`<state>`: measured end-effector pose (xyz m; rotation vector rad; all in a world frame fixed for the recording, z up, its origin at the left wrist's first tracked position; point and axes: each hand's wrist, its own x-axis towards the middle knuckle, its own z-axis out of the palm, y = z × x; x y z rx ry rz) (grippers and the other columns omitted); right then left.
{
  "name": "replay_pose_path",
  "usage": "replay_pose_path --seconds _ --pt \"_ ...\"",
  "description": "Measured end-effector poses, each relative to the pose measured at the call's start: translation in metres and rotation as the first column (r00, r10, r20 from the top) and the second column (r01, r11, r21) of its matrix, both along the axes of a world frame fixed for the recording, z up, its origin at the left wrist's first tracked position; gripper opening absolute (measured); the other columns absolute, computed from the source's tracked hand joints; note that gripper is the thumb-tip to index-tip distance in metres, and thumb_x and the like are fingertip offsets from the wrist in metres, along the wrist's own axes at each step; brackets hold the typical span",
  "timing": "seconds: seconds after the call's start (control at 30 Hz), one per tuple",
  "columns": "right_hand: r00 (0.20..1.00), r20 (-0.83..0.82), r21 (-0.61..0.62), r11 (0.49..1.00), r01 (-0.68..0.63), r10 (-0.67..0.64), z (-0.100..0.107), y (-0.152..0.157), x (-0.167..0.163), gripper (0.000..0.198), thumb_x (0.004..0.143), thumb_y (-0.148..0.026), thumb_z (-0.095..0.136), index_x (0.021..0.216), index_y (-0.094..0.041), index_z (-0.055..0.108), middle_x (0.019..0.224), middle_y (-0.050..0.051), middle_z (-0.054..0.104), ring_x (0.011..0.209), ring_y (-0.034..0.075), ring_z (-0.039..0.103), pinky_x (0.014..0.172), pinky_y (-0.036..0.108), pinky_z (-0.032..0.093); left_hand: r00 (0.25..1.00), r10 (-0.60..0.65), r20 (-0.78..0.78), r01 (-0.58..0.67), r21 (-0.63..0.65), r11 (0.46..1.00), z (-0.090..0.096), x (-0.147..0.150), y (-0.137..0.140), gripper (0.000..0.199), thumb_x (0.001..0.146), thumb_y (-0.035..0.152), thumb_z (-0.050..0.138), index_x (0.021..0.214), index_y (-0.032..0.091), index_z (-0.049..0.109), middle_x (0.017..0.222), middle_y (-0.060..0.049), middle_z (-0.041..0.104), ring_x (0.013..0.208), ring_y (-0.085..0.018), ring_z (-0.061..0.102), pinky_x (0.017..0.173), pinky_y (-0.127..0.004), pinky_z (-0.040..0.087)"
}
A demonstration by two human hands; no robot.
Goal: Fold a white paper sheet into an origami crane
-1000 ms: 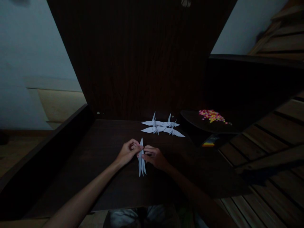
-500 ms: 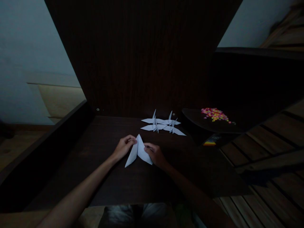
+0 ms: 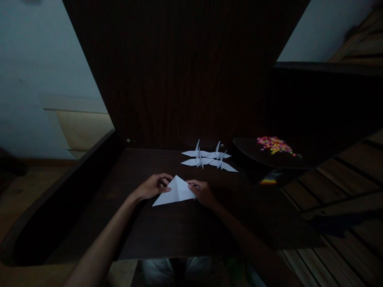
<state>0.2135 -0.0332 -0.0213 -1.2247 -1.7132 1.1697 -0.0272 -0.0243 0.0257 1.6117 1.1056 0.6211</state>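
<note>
Between my hands, just above or on the dark desk, is a folded sheet of white paper [image 3: 177,192], a triangle with a crease down its middle and its peak pointing away from me. My left hand [image 3: 155,185] pinches its left slope between thumb and fingers. On the other side, my right hand [image 3: 202,193] grips the right corner, thumb on top. Beyond them stand several white origami cranes [image 3: 206,158], set close together in two rows with their wings overlapping.
A dark desk [image 3: 143,235] has a raised side board [image 3: 64,195] on the left and a tall back panel [image 3: 191,71]. On a rounded shelf [image 3: 245,149] at right lies a pile of small colourful pieces [image 3: 275,145]. Below it is a rainbow-striped item [image 3: 268,181]. Wooden slats [image 3: 338,187] lie farther right.
The paper's two hanging flaps have been spread outward, so it went from a split, winged shape to a wide triangle. My view has shifted slightly left.
</note>
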Motion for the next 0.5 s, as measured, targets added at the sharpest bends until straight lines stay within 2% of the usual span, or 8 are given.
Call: replay_pose_path --seconds 0.07,0.17,0.23,0.33,0.4,0.5 --pt "0.999 0.041 0.046 0.999 0.003 -0.005 0.0 0.0 0.0 0.031 0.083 -0.032 0.051 0.104 -0.015 0.067 0.083 0.006 0.066 0.056 0.012 0.057 0.038 0.018 0.043 0.999 -0.017 -0.035 0.018 0.046 0.999 -0.003 0.001 -0.003 0.04 0.068 0.024 0.067 0.107 0.017 0.064 0.084 -0.005 0.066 0.062 -0.014 0.058 0.055 -0.022 0.044" --pt "0.995 0.091 0.163 0.986 0.019 -0.034 0.003 0.001 0.001 0.027 0.083 -0.028 0.052 0.102 -0.016 0.068 0.083 0.006 0.068 0.057 0.012 0.058 0.046 0.021 0.046 0.991 0.072 -0.115 -0.044 0.228 0.973 -0.01 0.003 -0.004 0.031 0.071 0.022 0.063 0.102 0.02 0.067 0.089 -0.005 0.066 0.063 -0.015 0.058 0.059 -0.025 0.045" --pt "0.994 0.097 0.216 0.976 0.031 -0.053 0.006 0.002 0.002 0.026 0.084 -0.027 0.051 0.1 -0.017 0.068 0.086 0.007 0.07 0.065 0.014 0.061 0.055 0.025 0.049 0.971 0.168 -0.17 -0.092 0.386 0.918 -0.014 0.005 -0.004 0.021 0.073 0.023 0.063 0.093 0.02 0.069 0.088 -0.007 0.066 0.071 -0.018 0.06 0.068 -0.029 0.047" --pt "0.989 0.077 0.267 0.959 0.098 -0.123 0.007 0.004 0.003 0.026 0.085 -0.028 0.049 0.097 -0.017 0.068 0.091 0.008 0.071 0.077 0.017 0.064 0.068 0.029 0.05 0.967 0.147 -0.208 -0.012 0.539 0.842 -0.017 0.004 -0.006 0.019 0.081 0.027 0.058 0.092 0.021 0.072 0.099 -0.009 0.064 0.095 -0.023 0.059 0.087 -0.034 0.044" --pt "0.985 0.071 0.28 0.951 0.131 -0.157 0.005 0.004 0.004 0.026 0.085 -0.03 0.048 0.093 -0.016 0.069 0.09 0.008 0.071 0.079 0.018 0.064 0.07 0.029 0.049 0.966 0.073 -0.248 0.076 0.543 0.836 -0.019 0.002 -0.009 0.022 0.081 0.034 0.061 0.097 0.023 0.072 0.103 -0.009 0.063 0.1 -0.024 0.056 0.093 -0.037 0.042" --pt "0.986 0.08 0.26 0.958 0.12 -0.146 0.001 0.005 0.004 0.029 0.086 -0.034 0.047 0.09 -0.015 0.069 0.08 0.007 0.07 0.068 0.017 0.062 0.062 0.026 0.046 0.965 0.016 -0.261 0.123 0.506 0.854 -0.023 -0.001 -0.014 0.038 0.071 0.042 0.072 0.104 0.024 0.07 0.105 -0.008 0.064 0.101 -0.024 0.056 0.093 -0.038 0.042"
